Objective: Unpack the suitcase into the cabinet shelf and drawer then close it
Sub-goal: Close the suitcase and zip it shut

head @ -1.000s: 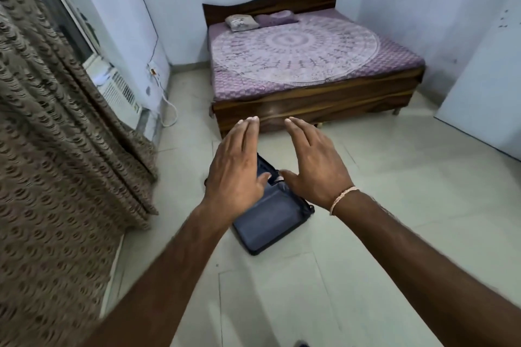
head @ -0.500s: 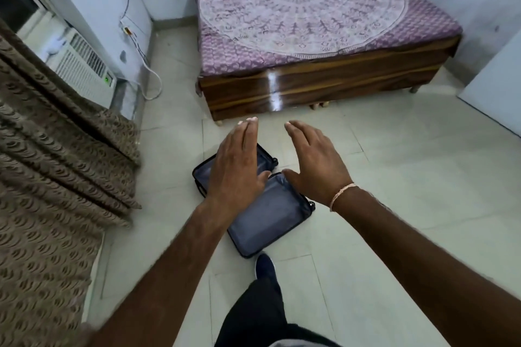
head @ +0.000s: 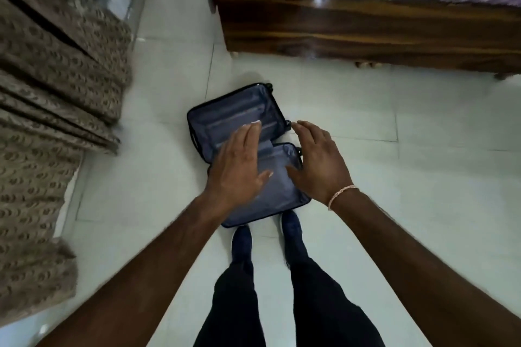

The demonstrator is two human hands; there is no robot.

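Note:
A small dark suitcase [head: 234, 118] lies flat and wide open on the pale tiled floor, just in front of my feet. Both halves show a blue-grey lining, and I see no loose items inside. My left hand [head: 239, 169] hovers palm down over the hinge area, fingers straight and together, holding nothing. My right hand [head: 318, 163], with a thin band at the wrist, hovers over the near half's right edge, fingers spread and empty. No cabinet is in view.
A wooden bed frame [head: 366, 34] with a purple patterned cover stands beyond the suitcase at the upper right. Brown patterned curtains [head: 50, 121] hang down the left side. My dark shoes [head: 242, 242] stand at the suitcase's near edge.
The view has tipped downward and come closer to the suitcase. My feet now stand at its near edge. Both hands stay outstretched and empty above it.

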